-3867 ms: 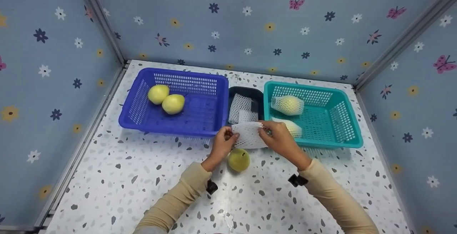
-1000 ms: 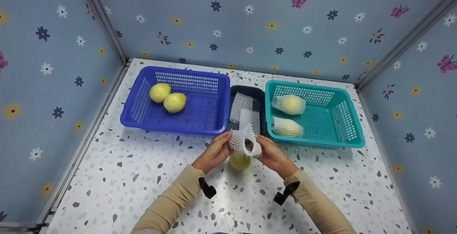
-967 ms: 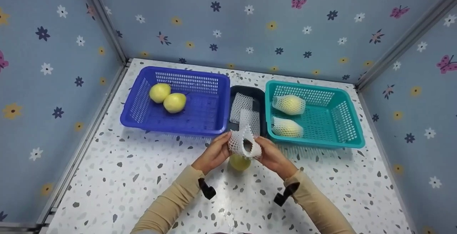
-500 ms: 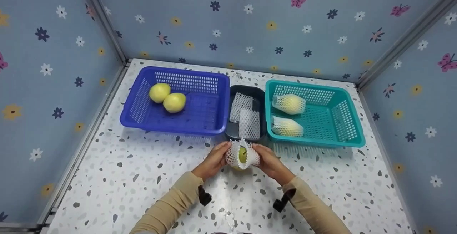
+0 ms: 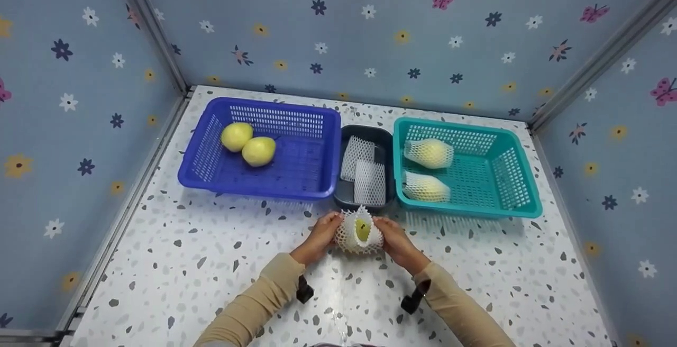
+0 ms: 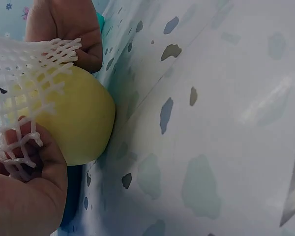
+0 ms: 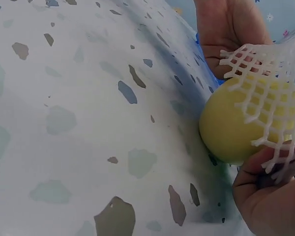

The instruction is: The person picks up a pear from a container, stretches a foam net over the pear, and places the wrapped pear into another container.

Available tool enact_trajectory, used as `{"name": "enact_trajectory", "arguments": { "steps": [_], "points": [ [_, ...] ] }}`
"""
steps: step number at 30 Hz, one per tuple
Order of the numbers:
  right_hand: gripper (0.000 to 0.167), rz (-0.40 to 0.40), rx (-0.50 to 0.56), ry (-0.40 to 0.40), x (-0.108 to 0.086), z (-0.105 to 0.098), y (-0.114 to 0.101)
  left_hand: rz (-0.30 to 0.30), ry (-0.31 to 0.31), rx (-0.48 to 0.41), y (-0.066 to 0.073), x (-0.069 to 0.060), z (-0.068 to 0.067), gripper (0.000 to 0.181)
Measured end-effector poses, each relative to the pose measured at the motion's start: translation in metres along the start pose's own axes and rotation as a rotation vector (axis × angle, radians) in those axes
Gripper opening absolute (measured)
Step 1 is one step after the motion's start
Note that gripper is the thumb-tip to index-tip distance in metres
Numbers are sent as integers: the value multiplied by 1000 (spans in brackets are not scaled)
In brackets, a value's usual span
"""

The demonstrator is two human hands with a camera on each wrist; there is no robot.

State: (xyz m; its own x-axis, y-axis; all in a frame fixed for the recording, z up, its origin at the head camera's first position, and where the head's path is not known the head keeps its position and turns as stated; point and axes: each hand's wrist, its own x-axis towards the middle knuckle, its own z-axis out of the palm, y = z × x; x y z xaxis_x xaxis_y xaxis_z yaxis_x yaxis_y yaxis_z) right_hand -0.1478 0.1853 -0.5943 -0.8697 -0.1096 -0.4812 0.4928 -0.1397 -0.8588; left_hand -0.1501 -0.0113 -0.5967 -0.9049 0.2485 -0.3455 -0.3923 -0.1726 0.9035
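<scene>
A yellow-green pear [image 5: 363, 228] stands on the speckled table with a white foam net sleeve [image 5: 346, 240] drawn over it. Its stem end shows through the sleeve's open top. On the left side, my left hand [image 5: 319, 235] pinches the sleeve's edge; opposite, my right hand [image 5: 398, 241] grips the other side. In the left wrist view the lower pear [image 6: 91, 118] is bare below the net's ragged rim [image 6: 49, 88], with fingers curled in the mesh. The right wrist view likewise shows the bare lower pear [image 7: 223, 123], the net [image 7: 260, 98] covering its upper part.
Two bare pears lie in a blue basket [image 5: 254, 191] at back left. A teal basket [image 5: 476, 210] at right holds two pears in foam nets. Between them, a dark tray [image 5: 345, 193] contains flat foam nets. Patterned panels [image 5: 370, 29] enclose the table.
Both hands have brought the foam net from above the tray's front, spread it open, and lowered it over the pear. The pear's top now shows inside the sleeve.
</scene>
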Motion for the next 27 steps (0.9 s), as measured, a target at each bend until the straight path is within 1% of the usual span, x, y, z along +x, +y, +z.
{"name": "enact_trajectory", "arguments": {
  "steps": [3, 4, 5, 7, 10, 12, 14, 17, 19, 21, 24, 27],
  "points": [
    [33, 25, -67, 47, 2, 0, 3, 53, 20, 28, -1, 2, 1, 24],
    [34, 36, -85, 54, 2, 0, 4, 79, 24, 43, 1, 0, 2, 23],
    [35, 45, -107, 58, 3, 0, 5, 107, 28, 59, 4, -2, 3, 22],
    [36, 36, -131, 29, 1, 0, 5, 163, 37, 124, 10, -8, 4, 22],
    [35, 10, -172, -16, 2, -3, 7, 207, 63, 225, 5, -6, 2, 22],
    [34, -18, -220, -15, 2, -2, 7, 217, 82, 290, -4, 1, 0, 22],
    [33, -34, -288, 21, 6, -2, 11, 220, 99, 336, -15, 8, -3, 22],
    [28, -100, -429, 92, 8, 1, 13, 238, 121, 417, -18, 9, -2, 20],
    [24, -167, -517, 120, 9, 3, 15, 256, 133, 458, -19, 10, -2, 19],
    [19, -255, -626, 145, 10, 4, 17, 284, 149, 496, -19, 10, -1, 20],
    [15, -381, -764, 158, 10, 4, 18, 351, 166, 551, -20, 11, 0, 20],
    [15, -458, -883, 160, 8, 3, 18, 397, 180, 588, -20, 10, 2, 19]
  ]
}}
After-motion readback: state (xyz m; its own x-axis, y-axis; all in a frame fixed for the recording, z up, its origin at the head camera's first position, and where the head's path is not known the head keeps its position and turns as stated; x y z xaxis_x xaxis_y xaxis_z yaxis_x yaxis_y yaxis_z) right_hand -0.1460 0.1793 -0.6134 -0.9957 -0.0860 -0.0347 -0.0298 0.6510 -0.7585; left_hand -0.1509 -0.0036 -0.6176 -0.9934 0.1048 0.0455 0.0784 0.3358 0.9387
